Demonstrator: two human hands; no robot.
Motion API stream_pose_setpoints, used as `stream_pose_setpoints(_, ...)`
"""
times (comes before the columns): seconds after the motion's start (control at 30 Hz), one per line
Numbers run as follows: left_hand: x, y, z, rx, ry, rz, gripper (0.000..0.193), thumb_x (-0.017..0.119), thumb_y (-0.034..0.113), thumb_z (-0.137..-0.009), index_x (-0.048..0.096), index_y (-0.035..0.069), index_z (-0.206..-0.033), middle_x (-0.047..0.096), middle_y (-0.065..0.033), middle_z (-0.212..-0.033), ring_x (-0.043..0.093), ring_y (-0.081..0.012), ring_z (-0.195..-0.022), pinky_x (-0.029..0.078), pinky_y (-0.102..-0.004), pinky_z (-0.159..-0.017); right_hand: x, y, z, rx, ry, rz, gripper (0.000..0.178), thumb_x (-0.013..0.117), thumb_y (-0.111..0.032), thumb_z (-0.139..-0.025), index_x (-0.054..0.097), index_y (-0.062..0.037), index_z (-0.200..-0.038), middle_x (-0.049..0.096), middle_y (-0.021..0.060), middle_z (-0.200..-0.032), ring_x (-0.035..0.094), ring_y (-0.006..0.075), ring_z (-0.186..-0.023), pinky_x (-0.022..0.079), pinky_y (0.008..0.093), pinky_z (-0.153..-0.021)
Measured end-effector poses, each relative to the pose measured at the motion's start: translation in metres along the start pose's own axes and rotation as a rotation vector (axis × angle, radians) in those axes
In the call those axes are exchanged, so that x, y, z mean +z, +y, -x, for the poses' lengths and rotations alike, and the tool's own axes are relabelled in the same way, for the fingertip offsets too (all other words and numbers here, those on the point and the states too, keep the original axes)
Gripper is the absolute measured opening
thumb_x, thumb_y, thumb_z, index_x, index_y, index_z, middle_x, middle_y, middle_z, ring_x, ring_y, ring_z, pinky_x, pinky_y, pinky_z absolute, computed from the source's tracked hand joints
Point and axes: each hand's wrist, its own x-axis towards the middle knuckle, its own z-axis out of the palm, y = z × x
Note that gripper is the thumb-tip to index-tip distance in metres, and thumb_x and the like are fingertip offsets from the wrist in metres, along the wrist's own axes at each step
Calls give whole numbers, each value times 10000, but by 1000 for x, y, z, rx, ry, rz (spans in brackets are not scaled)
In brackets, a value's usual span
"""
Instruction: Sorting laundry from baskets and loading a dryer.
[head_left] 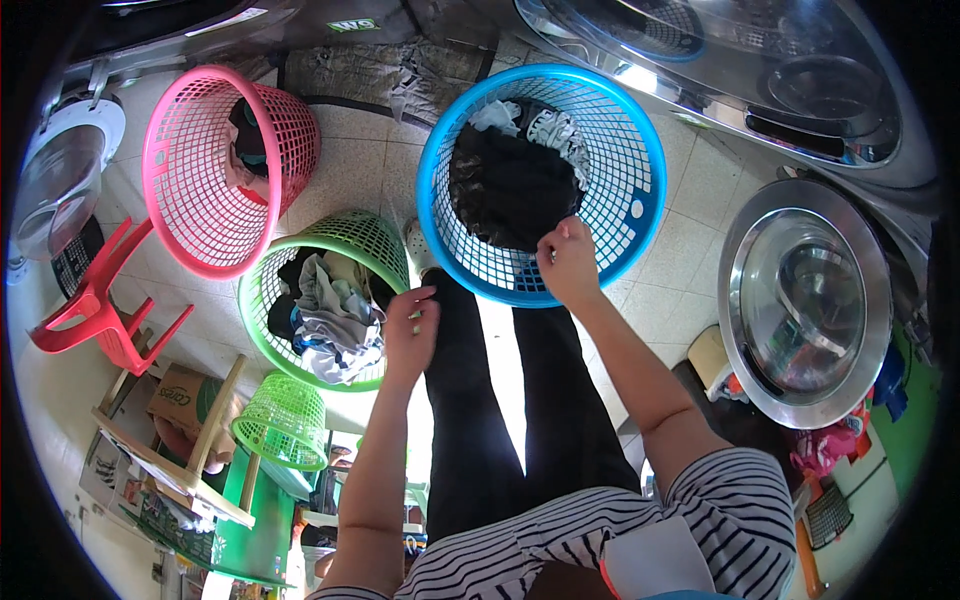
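A blue laundry basket [432,200] stands in front of me, with black clothes [515,185] and some white and patterned pieces [556,135] inside. Over its near rim, my right hand [567,262] is closed with its fingers curled; whatever may be in them is too small to make out. My left hand [410,335] hangs at the right side of a green laundry basket [252,318], its fingers loosely bent and apart, holding nothing I can see. Grey, white and dark clothes [340,320] lie in that tilted green basket.
A pink basket [155,190] with a few clothes leans at the far left. Beside it are a red plastic chair [85,315] and a small green basket [280,425]. A round washer door [735,300] hangs open at right. Large machines [720,60] line the back; a mat [350,75] lies behind.
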Motion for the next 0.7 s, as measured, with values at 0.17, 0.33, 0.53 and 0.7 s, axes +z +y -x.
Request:
stream_pose_setpoints(0.17, 60, -11, 6, -105, -217, 158, 248, 546, 31, -889, 533, 37, -1137, 587, -54, -1053, 559, -114, -902, 448, -238, -768, 89, -10, -57, -120, -72, 24, 218, 688, -130, -683, 604, 1, -836, 498, 171, -1005, 518, 367, -925, 465, 438, -778)
stream_pose_setpoints(0.33, 89, -34, 9, -73, -214, 145, 214, 594, 10, -835, 584, 29, -1048, 630, -92, -988, 633, -148, -835, 500, -265, -699, 199, 57, -181, 259, 128, -43, 361, 707, -181, -717, 577, 27, -982, 470, 225, -1215, 493, 421, -1103, 454, 423, -910)
stream_pose_setpoints(0.53, 39, -69, 18, -280, 13, 246, 150, 542, 130, -921, 587, 47, -1037, 633, -48, -948, 612, -145, -836, 465, -230, -724, 191, 19, -131, -44, 157, -35, 203, 687, -157, -728, 625, -3, -845, 497, 215, -1177, 526, 410, -994, 424, 475, -859)
stream_pose_setpoints(0.7, 39, 8, -17, -623, -160, 1053, 703, 399, 605, -894, 241, 154, -1409, 339, -136, -1379, 448, -323, -1187, 456, -465, -901, 28, -55, 11, -256, -103, -366, 71, 653, -92, -740, 606, -49, -772, 504, 201, -1152, 461, 396, -1074, 378, 480, -899)
